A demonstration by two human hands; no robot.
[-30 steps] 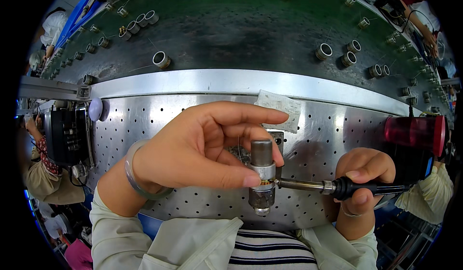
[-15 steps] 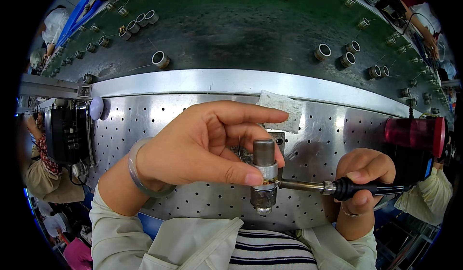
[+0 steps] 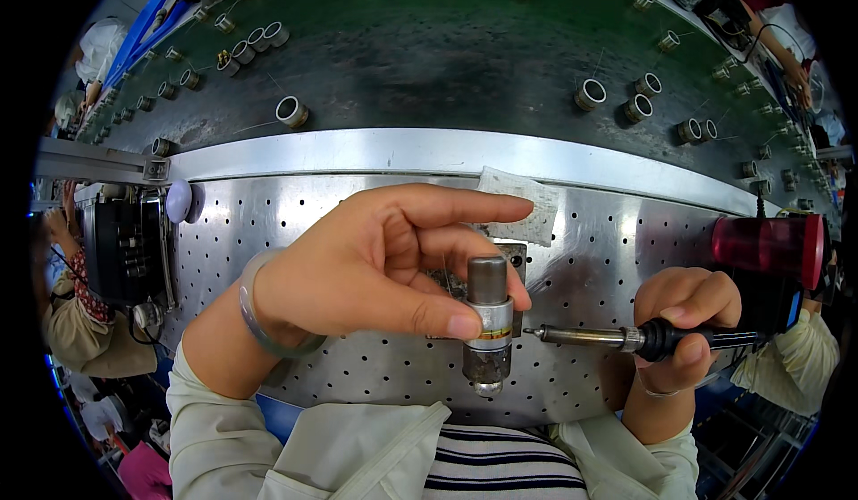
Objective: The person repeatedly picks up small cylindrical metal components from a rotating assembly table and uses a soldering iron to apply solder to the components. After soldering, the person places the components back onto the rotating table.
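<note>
My left hand (image 3: 375, 272) pinches an upright metal cylinder assembly (image 3: 488, 361) between thumb and fingers, its index finger stretched out above. The assembly has a narrow dark top, a wider ring with a yellowish band round its middle, and a rounded shiny lower end. A soldering iron (image 3: 657, 339) is gripped by its black handle in my right hand (image 3: 688, 321). Its tip points left at the banded part, with a small gap between them. Partly hidden behind the left fingers is a metal block (image 3: 516, 254) on the perforated plate.
A perforated metal work plate (image 3: 357, 379) lies under my hands, with a whitish pad (image 3: 523, 218) on it. Beyond a metal rail (image 3: 402, 151), a green conveyor belt (image 3: 429, 71) carries several metal rings with thin wires. A red container (image 3: 764, 250) stands right; black equipment (image 3: 130, 250) stands left.
The soldering iron has moved right, its tip drawing off the cylinder assembly's banded part. My left hand has barely shifted. The rings on the belt have slid slightly left.
</note>
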